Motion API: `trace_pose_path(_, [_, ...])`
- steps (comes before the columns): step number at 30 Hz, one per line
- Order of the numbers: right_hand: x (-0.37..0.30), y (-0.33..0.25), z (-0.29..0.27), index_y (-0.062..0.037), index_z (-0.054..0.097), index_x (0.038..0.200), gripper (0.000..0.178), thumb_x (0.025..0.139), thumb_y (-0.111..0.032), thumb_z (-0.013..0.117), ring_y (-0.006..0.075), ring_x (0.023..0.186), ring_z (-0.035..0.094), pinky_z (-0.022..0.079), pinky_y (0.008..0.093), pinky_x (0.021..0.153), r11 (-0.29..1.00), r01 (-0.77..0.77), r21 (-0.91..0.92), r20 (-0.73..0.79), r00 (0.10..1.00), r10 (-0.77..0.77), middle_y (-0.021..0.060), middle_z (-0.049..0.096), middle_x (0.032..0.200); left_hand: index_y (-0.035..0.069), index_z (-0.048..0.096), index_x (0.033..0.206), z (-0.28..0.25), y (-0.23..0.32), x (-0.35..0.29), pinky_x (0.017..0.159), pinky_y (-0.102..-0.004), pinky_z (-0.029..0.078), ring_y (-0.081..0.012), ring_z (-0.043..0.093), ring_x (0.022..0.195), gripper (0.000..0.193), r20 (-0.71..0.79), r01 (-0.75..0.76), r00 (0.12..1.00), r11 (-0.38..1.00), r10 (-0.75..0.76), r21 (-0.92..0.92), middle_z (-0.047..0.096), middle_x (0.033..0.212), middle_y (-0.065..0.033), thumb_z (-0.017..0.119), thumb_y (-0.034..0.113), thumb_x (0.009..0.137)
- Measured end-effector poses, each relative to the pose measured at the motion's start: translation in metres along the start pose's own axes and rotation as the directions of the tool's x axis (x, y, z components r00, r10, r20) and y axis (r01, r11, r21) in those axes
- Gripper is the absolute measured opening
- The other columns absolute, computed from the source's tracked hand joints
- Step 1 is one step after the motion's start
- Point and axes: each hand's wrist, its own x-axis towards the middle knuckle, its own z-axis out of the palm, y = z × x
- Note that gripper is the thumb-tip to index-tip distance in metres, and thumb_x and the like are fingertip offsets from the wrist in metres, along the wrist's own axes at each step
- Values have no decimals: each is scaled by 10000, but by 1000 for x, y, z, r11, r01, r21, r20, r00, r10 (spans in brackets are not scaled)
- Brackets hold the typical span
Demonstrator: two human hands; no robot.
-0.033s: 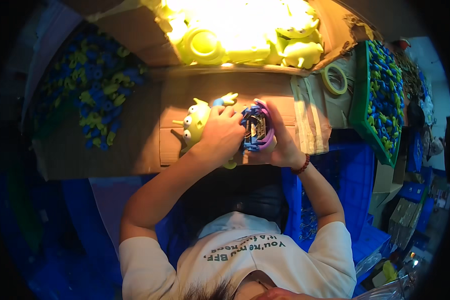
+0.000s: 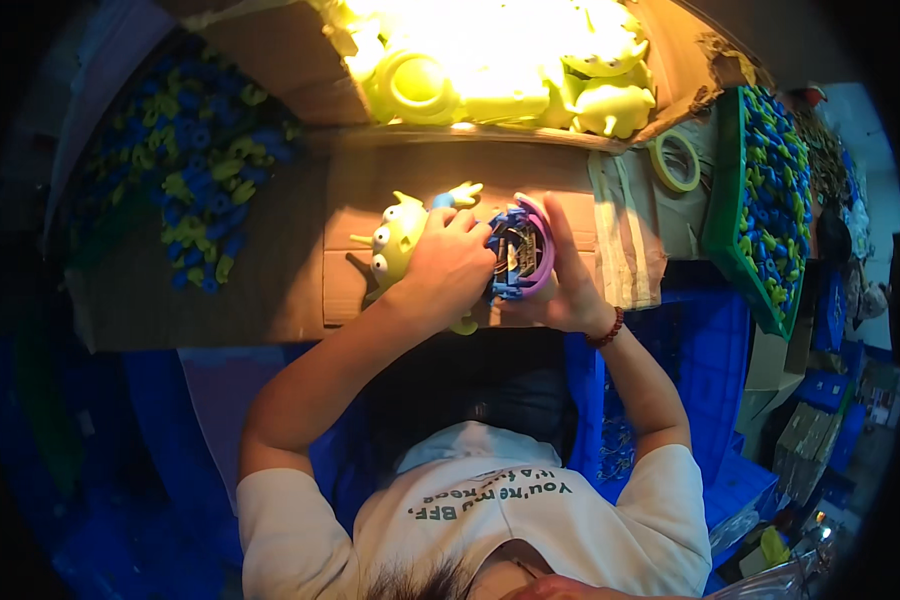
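Note:
A yellow-green toy figure (image 2: 398,238) with several eyes lies on its side on the cardboard, its head toward the left. Its blue arm ends in a yellow-green hand (image 2: 463,194) beyond my knuckles. My left hand (image 2: 448,262) is closed over the figure's body and covers most of it. At the body's right end is an opened blue housing (image 2: 515,255) with dark inner parts and what look like wires. Around its right side curves a purple ring-shaped part (image 2: 545,250). My right hand (image 2: 570,285) cups this part, its upper fingers extended alongside and its lower fingers partly hidden.
Behind my hands, a brightly lit cardboard box (image 2: 530,133) holds yellow-green toy parts. Blue and yellow-green pieces (image 2: 205,200) are heaped at left. More fill a green tray (image 2: 720,225) at right, beside a tape roll (image 2: 675,162). Blue crates (image 2: 705,350) stand below the table's right edge.
The whole view has shifted slightly. My right hand's upper fingers stand a little farther from the purple part. My left hand keeps its hold on the figure.

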Motion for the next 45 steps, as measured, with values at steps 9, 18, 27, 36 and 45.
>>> trace_pose_path(9, [13, -6, 3, -31, 173, 1598, 1172, 718, -192, 930, 348, 1397, 459, 388, 442, 1141, 969, 28, -245, 104, 995, -3, 218, 449, 1508, 45, 581, 1336, 4, -64, -65, 1065, -418, 428, -305, 590, 1213, 495, -352, 141, 848, 810, -395, -570, 643, 1285, -134, 574, 417, 1010])
trace_pose_path(18, [39, -43, 4, -49, 451, 1457, 900, 720, -333, 882, 419, 1321, 489, 360, 572, 1117, 742, 156, -652, 280, 959, 44, 220, 488, 1432, 21, 534, 1361, 46, -45, -60, 979, -454, 501, -433, 627, 1140, 580, -248, 89, 804, 522, -540, -848, 604, 1296, -274, 497, 500, 1037])
trace_pose_path(27, [57, -53, 12, -86, 460, 1462, 880, 717, -323, 863, 405, 1273, 515, 344, 617, 1111, 627, 228, -744, 368, 924, 101, 220, 517, 1347, 35, 559, 1319, 27, -41, -59, 966, -484, 501, -462, 608, 1136, 461, -222, 165, 811, 575, -541, -801, 623, 1250, -266, 529, 390, 1026])
trace_pose_path(36, [71, -54, 10, -91, 461, 1469, 885, 704, -301, 854, 409, 1248, 533, 352, 605, 1110, 610, 247, -753, 410, 901, 140, 234, 538, 1333, 56, 570, 1316, 29, -43, -59, 977, -488, 489, -451, 592, 1145, 447, -256, 165, 811, 625, -527, -763, 620, 1240, -248, 564, 371, 998])
trace_pose_path(45, [78, -54, 12, -87, 453, 1476, 923, 671, -260, 871, 416, 1241, 533, 373, 570, 1104, 590, 291, -754, 460, 874, 157, 257, 522, 1340, 21, 554, 1320, 21, -44, -58, 1018, -458, 468, -424, 585, 1188, 429, -227, 197, 828, 645, -513, -739, 614, 1260, -230, 536, 329, 1022])
